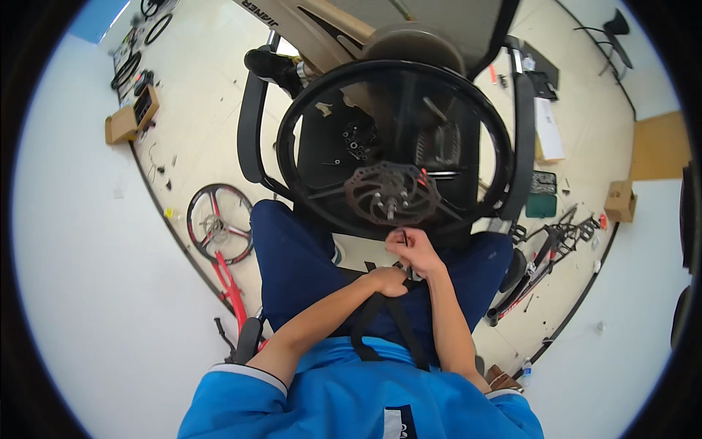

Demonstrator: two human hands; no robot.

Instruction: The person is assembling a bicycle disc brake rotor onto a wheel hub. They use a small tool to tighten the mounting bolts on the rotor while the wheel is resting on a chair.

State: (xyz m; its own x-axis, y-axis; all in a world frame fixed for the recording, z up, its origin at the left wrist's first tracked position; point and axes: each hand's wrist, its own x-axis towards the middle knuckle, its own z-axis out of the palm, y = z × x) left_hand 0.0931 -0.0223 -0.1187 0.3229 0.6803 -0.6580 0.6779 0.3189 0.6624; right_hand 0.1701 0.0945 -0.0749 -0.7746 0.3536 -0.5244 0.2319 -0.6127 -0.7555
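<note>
A bright blue short-sleeved shirt (351,391) with white-trimmed cuffs (252,373) is worn with navy trousers (289,249) and black straps (405,326).

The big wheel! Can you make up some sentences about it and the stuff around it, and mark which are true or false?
1. The wheel is black. True.
2. The disc has no holes. False: it has many openings.
3. Both hands are on the wheel's far edge. False: the left hand is over the lap and the right hand is by the near edge.
4. Small metal parts lie on the seat. True.
5. The frame on the picture's left is green. False: the frame is red.
</note>
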